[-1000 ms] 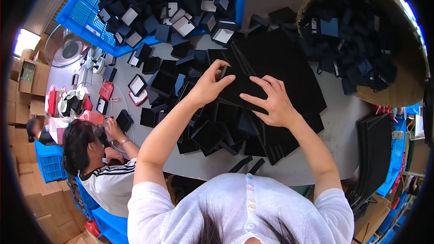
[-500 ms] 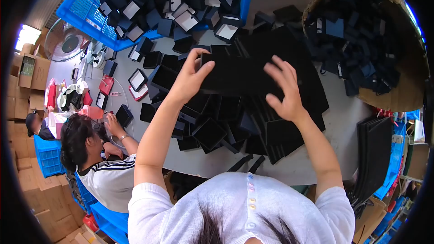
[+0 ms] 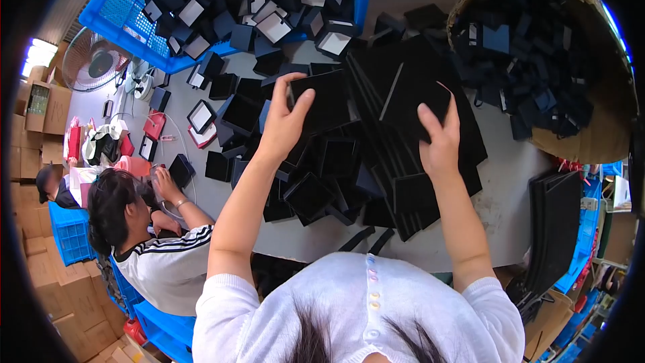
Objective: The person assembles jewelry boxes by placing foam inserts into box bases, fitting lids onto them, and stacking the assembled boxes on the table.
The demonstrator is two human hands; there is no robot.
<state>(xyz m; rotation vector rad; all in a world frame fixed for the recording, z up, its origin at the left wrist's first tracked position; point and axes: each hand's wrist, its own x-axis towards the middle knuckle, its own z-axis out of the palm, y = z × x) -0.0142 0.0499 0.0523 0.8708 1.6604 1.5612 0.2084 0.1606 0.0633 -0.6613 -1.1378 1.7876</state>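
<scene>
My left hand (image 3: 285,121) is closed on the left edge of a small black box (image 3: 324,99), thumb on top and fingers around its side. My right hand (image 3: 441,138) has its thumb and fingers curled at the right side of a flat black piece (image 3: 413,91) with a pale edge; its outline blends into the black sheets behind. Beneath both hands are stacked black sheets (image 3: 463,161). Several open black boxes (image 3: 310,196) lie in a heap below my left hand.
A blue crate (image 3: 366,0) full of small dark boxes stands at the back. At the right is a large carton (image 3: 571,151) of dark boxes. Black panels (image 3: 556,228) stand at the table's right edge. A co-worker (image 3: 161,255) sits at the left near a fan (image 3: 97,60).
Both hands were at one wide dark shape. Now my right hand has moved slightly right and down, fingers more closed, and the box in my left hand shows separately from the black piece.
</scene>
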